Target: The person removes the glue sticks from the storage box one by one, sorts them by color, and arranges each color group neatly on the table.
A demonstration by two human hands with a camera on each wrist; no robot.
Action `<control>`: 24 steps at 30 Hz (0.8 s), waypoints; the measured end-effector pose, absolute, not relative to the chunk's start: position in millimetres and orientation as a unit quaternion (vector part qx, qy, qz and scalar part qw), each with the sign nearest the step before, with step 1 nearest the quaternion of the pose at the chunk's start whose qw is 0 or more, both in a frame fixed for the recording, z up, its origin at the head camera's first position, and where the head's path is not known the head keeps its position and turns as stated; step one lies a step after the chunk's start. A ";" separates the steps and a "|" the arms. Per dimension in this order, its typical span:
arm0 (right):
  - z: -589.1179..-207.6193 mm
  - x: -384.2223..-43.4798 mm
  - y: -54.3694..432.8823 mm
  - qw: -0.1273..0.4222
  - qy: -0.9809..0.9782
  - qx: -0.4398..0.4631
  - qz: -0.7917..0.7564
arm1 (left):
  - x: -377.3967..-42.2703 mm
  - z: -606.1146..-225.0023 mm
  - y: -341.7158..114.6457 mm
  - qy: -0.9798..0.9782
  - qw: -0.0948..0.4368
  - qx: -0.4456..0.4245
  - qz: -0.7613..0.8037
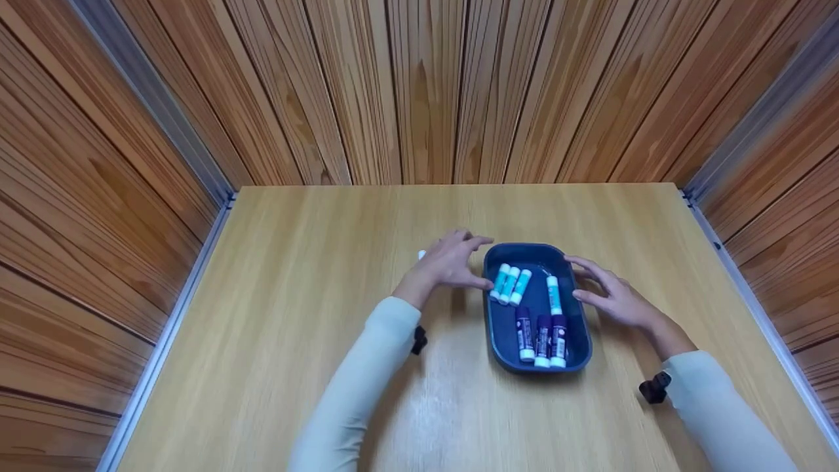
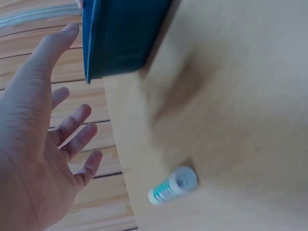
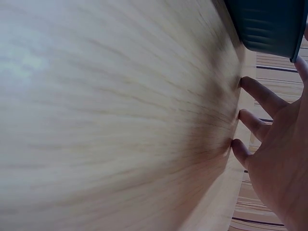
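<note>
A dark blue tray [image 1: 503, 337] stands on the table, holding glue sticks. Three teal-and-white glue sticks [image 1: 509, 284] lie side by side in its far left part, and another teal one [image 1: 554, 295] lies to the right. Three purple-and-white glue sticks [image 1: 542, 337] sit in the near end. My left hand [image 1: 451, 262] hovers at the tray's left side, fingers spread and holding nothing. Beyond it, a teal-and-white glue stick [image 2: 173, 186] is on the table, mostly hidden in the head view. At the right rim is my right hand [image 1: 615, 296], fingers extended; whether it touches the rim is unclear.
The light wooden table [image 1: 295, 314] is bounded by wood-plank walls [image 1: 426, 92] at the back and both sides. Grey metal rails [image 1: 177, 308] run along its side edges. A small black device [image 1: 654, 388] is worn at each wrist.
</note>
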State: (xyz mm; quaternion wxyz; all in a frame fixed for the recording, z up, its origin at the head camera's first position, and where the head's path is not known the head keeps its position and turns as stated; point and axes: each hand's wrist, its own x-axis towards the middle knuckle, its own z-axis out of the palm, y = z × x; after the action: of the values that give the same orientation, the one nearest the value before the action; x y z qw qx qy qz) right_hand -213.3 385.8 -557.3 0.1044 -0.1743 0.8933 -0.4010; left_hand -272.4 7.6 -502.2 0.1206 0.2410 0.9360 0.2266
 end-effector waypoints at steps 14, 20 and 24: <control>-557.4 -213.2 386.9 0.112 0.888 -0.174 -0.410 | -268.7 -484.7 51.7 0.921 0.149 0.276 0.231; -556.4 -213.9 387.0 0.115 0.888 -0.174 -0.410 | -268.0 -480.7 68.4 0.910 0.182 0.280 0.245; -556.7 -214.1 388.3 0.114 0.888 -0.176 -0.409 | -267.8 -480.6 80.3 0.908 0.191 0.276 0.249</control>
State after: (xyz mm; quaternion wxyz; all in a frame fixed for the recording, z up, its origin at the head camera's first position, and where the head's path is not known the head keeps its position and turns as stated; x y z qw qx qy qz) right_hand -214.1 388.3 -556.7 0.1144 -0.1757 0.8883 -0.4086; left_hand -267.8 80.3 -480.6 0.1906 0.2764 0.9084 0.2493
